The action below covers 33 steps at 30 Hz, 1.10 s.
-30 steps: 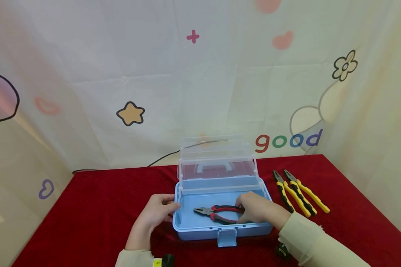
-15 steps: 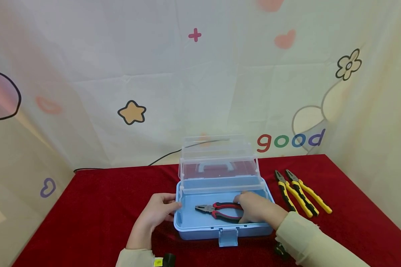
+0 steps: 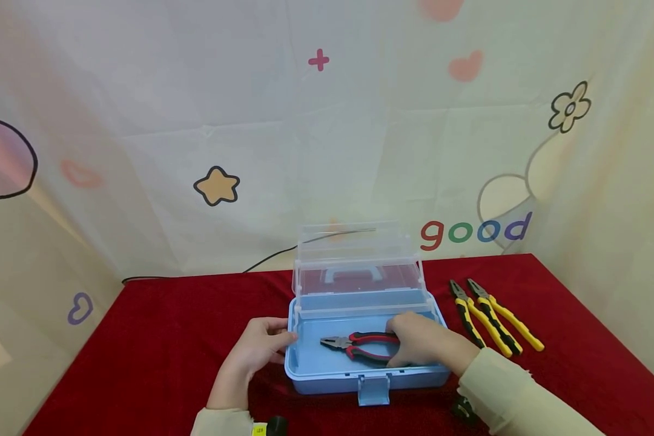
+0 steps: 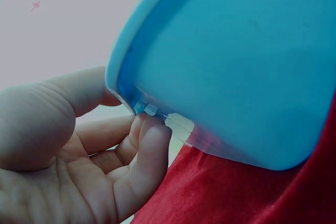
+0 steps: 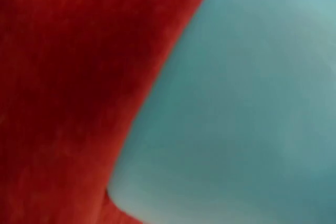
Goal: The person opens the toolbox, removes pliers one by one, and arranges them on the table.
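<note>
A light blue toolbox (image 3: 327, 386) stands on the red cloth in the head view, its clear lid (image 3: 360, 248) raised at the back. My left hand (image 3: 256, 345) grips the box's left rim, thumb on top and fingers outside; in the left wrist view its fingers (image 4: 149, 145) curl at the box's edge. Inside the box lie pliers (image 3: 354, 350) with red and black handles, their nose pointing left. My right hand (image 3: 416, 339) reaches in over the right side and holds the handle ends, which it hides. Only the box's side (image 5: 236, 103) and cloth show in the right wrist view.
Two pairs of yellow and black pliers, one nearer (image 3: 481, 315) and one farther right (image 3: 505, 312), lie right of the box. A front latch (image 3: 373, 390) hangs down. Behind the table is a printed curtain (image 3: 251, 121), with a thin black cable (image 3: 269, 255) before it.
</note>
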Each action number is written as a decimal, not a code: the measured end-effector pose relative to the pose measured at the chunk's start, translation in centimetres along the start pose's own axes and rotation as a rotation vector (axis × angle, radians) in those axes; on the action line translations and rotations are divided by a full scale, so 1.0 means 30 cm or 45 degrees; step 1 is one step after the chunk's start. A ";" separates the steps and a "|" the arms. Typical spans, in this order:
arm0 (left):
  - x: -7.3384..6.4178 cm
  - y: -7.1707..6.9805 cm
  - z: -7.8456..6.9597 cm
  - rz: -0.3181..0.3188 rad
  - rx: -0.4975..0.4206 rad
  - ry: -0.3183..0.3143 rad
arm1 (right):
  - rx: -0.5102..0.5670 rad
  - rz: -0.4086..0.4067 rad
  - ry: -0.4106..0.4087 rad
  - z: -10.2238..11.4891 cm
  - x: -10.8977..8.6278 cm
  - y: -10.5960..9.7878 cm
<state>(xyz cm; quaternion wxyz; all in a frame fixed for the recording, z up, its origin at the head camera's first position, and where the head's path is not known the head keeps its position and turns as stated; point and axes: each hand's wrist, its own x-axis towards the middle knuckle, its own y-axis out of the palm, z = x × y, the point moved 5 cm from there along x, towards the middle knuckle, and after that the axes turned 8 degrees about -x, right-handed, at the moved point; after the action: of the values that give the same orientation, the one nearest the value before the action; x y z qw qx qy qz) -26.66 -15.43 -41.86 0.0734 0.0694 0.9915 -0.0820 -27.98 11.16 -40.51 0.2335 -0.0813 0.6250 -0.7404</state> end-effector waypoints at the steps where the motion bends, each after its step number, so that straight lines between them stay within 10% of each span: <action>1: 0.000 0.000 0.000 -0.002 0.003 0.002 | 0.007 -0.004 -0.022 -0.001 -0.003 -0.004; 33: 0.001 0.002 0.002 -0.008 -0.010 0.003 | 0.298 -0.140 -0.272 -0.027 -0.088 -0.050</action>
<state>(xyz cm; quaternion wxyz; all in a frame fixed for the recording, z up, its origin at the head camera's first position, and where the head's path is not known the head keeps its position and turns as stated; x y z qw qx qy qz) -26.69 -15.39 -41.93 0.0722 0.0660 0.9921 -0.0782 -26.35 13.23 -38.79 0.2657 -0.1657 0.5009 -0.8069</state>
